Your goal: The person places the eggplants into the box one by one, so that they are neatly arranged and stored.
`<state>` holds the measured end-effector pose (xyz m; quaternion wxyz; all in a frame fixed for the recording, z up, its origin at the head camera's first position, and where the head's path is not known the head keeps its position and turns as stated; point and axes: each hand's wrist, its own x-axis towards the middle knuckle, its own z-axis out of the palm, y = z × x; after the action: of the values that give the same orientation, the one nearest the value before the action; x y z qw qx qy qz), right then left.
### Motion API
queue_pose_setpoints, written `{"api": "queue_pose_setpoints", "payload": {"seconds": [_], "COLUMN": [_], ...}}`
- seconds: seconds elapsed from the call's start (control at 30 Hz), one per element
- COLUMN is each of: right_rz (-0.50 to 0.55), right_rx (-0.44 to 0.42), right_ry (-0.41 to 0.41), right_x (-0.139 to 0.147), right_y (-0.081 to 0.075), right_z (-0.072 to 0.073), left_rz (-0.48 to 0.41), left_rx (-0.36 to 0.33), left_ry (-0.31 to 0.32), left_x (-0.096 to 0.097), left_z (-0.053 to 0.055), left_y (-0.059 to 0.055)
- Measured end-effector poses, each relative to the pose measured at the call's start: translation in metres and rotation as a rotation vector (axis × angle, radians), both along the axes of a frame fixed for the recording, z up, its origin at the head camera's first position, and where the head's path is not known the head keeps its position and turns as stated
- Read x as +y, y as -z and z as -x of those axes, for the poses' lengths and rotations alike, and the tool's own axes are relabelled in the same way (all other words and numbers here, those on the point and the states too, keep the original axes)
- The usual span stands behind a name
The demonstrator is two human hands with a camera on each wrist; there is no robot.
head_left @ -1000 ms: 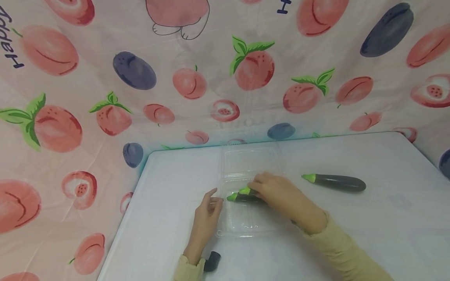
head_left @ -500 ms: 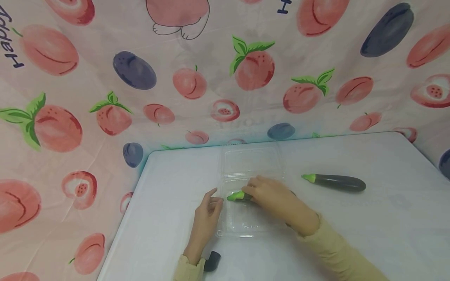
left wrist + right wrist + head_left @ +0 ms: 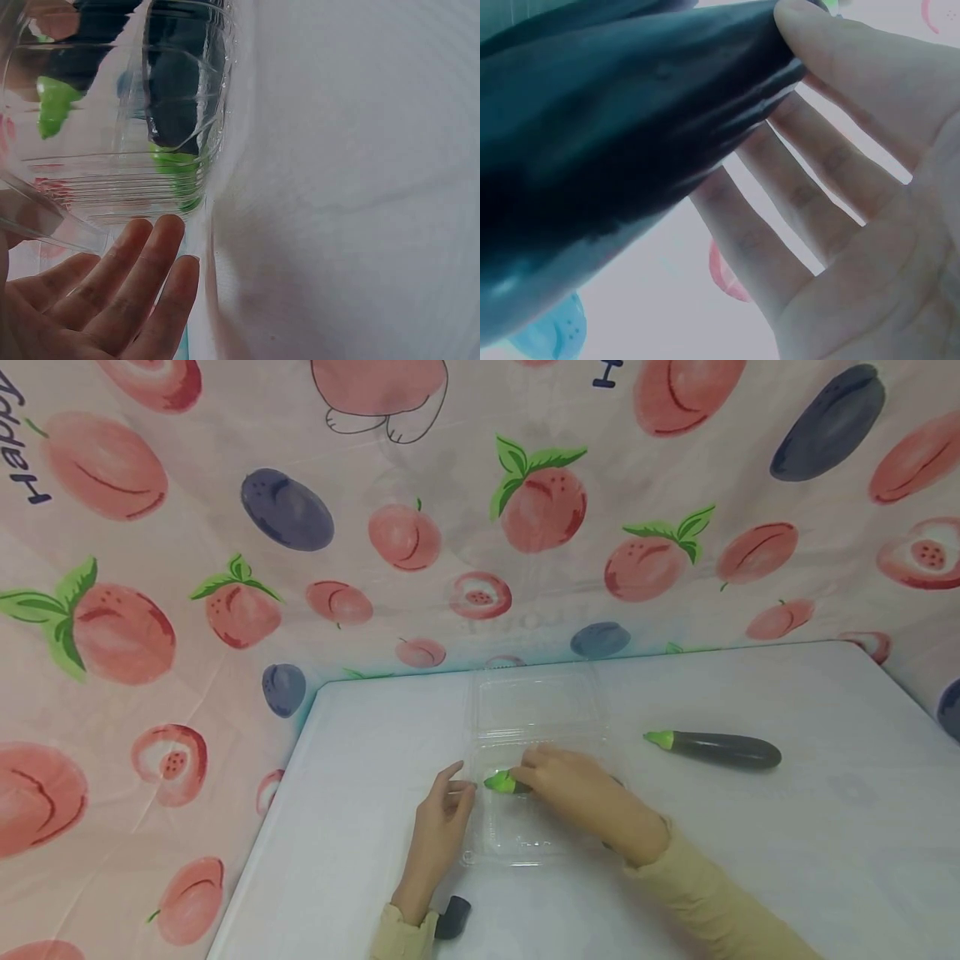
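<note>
Eggplant (image 3: 504,782) lies in the clear box (image 3: 525,835) on the table (image 3: 750,860), under the right hand (image 3: 581,789), whose thumb and straight fingers hold it. Left hand (image 3: 442,822) rests open-fingered against the box's left edge.

A clear plastic clamshell box (image 3: 536,760) is set mid-worktop (image 3: 750,860), one dark green-capped eggplant (image 3: 504,782) laid inside, another dark green-capped eggplant (image 3: 716,748) lying to its right.

A white table against a fruit-printed backdrop

The white table (image 3: 787,827) has a rounded far corner and stands under soft, even light; a pink cloth backdrop (image 3: 480,527) printed with peaches, plums and green leaves hangs behind and to its left.
</note>
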<state>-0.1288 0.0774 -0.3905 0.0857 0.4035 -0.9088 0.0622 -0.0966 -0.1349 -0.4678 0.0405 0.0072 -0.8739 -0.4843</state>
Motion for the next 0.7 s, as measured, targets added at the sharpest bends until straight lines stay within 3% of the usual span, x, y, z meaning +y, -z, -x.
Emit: {"api": "queue_pose_setpoints", "payload": {"seconds": [0.7], "right_rz": [-0.02], "right_rx": [0.051], "right_ry": [-0.025], "right_x": [-0.007], "right_y": [0.013], "right_z": [0.002], "left_rz": [0.003], "left_rx": [-0.009], "left_ry": [0.003], "left_x": [0.0], "left_z": [0.001], "left_y": [0.0]}}
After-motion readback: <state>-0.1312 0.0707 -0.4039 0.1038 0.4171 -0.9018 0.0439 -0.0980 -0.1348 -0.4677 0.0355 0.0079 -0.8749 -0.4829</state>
